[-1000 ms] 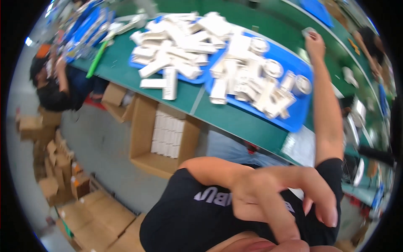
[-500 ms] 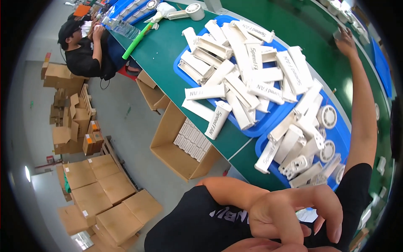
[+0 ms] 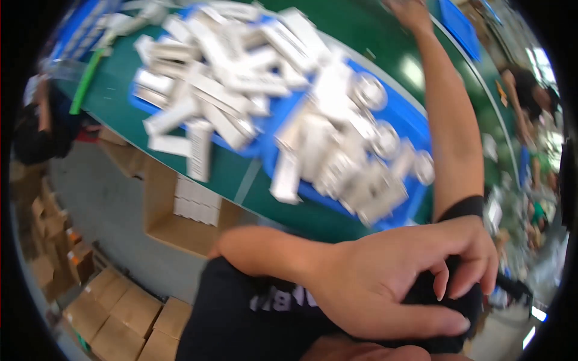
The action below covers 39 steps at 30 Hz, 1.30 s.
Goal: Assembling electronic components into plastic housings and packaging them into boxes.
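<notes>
In front of my body hangs my left hand (image 3: 391, 277), its thumb and fingers spread and loosely bent, with nothing visible in them. My right arm stretches far across the table, and my right hand (image 3: 412, 13) is cut off by the top edge and blurred, so its fingers cannot be read. Between my arms a blue tray (image 3: 397, 111) holds white plastic housings (image 3: 316, 144) and several round white fan parts (image 3: 368, 91). To its left, long white plastic shells (image 3: 256, 81) lie heaped on another blue tray (image 3: 280, 114), some spilling over its near edge.
An open cardboard box (image 3: 180, 231) with stacked white pieces stands below the table edge. Taped cartons (image 3: 123, 307) fill the lower left. A person (image 3: 36, 126) sits at the far left; another person (image 3: 530, 96) is at the right. A bright green tube (image 3: 87, 81) lies at the table's left.
The view has swung right, so trays and boxes sit farther left and are blurred. My left hand has turned, its thumb spread away from the fingers. My right arm remains stretched out.
</notes>
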Available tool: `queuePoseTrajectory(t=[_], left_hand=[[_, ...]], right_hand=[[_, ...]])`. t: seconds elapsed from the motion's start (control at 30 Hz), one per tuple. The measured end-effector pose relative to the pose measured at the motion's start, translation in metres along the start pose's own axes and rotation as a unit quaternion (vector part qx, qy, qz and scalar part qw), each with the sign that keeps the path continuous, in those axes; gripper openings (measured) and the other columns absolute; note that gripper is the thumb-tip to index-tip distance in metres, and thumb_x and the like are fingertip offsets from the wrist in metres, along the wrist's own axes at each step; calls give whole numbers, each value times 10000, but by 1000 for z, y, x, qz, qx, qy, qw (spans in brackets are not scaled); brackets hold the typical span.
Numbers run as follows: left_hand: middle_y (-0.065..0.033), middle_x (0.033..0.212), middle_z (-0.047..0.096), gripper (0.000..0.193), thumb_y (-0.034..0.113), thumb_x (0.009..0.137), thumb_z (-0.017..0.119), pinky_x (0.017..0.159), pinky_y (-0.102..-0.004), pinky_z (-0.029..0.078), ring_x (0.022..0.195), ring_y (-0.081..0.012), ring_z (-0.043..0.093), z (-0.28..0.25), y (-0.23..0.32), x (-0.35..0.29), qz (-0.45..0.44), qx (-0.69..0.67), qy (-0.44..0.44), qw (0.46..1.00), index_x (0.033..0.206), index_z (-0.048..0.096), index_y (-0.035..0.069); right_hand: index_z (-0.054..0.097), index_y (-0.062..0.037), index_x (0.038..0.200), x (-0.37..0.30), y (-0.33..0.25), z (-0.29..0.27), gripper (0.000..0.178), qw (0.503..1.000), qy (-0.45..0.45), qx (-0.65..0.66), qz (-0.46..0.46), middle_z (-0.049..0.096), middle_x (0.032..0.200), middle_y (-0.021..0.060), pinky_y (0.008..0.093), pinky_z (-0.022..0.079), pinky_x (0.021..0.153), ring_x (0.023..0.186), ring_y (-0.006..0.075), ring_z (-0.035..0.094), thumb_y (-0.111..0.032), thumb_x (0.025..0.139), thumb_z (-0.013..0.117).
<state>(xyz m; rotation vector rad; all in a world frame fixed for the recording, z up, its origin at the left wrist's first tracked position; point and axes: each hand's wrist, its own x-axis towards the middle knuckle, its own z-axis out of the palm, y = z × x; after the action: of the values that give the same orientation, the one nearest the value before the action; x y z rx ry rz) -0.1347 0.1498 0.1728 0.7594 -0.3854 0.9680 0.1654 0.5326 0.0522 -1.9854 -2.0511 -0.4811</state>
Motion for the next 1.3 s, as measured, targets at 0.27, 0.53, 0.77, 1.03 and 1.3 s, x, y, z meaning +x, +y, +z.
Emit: queuePoseTrajectory(t=[0.27, 0.53, 0.77, 1.03, 1.3], left_hand=[[-106, 1005, 596, 100, 109, 927, 547, 757, -258, 484, 919, -150, 595, 115, -16, -27, -186, -141, -8, 972, 982, 563, 28], [-37, 919, 609, 180, 205, 884, 616, 765, -282, 459, 827, -122, 579, 178, -64, -72, -183, 6, 94, 979, 999, 567, 76], [-50, 784, 626, 156, 112, 754, 732, 700, -330, 461, 746, -192, 613, 150, -141, -63, -11, 198, 97, 975, 761, 587, 58], [-161, 1353, 476, 813, 140, 643, 857, 1010, -369, 408, 1233, -295, 496, 39, -135, -140, -116, 600, -36, 791, 1336, 453, 12], [-82, 1183, 457, 745, 0, 700, 752, 945, -314, 443, 1126, -166, 517, 28, -114, -164, -60, 483, 153, 860, 1331, 358, 27]], right_hand=[[564, 24, 1200, -190, -104, -204, 559, 861, 97, 465, 184, 620, 1140, 172, 337, 466, 912, 1036, 254, 603, -270, 760, 744], [463, 70, 1255, -432, -85, -241, 443, 594, 109, 770, 208, 584, 1186, 191, 390, 463, 940, 1086, 280, 591, -131, 890, 613], [550, -52, 1162, -565, -65, -222, 506, 288, 48, 863, 413, 627, 945, 155, 305, 468, 605, 794, 235, 600, -492, 968, 390], [601, -45, 1074, -571, -85, -217, 625, 429, -156, 848, 270, 664, 822, 85, 242, 440, 434, 602, 136, 597, -568, 985, 270], [659, -48, 965, -460, -105, -238, 159, 832, -69, 546, 71, 635, 948, 71, 327, 483, 763, 846, 184, 590, -99, 817, 687]])
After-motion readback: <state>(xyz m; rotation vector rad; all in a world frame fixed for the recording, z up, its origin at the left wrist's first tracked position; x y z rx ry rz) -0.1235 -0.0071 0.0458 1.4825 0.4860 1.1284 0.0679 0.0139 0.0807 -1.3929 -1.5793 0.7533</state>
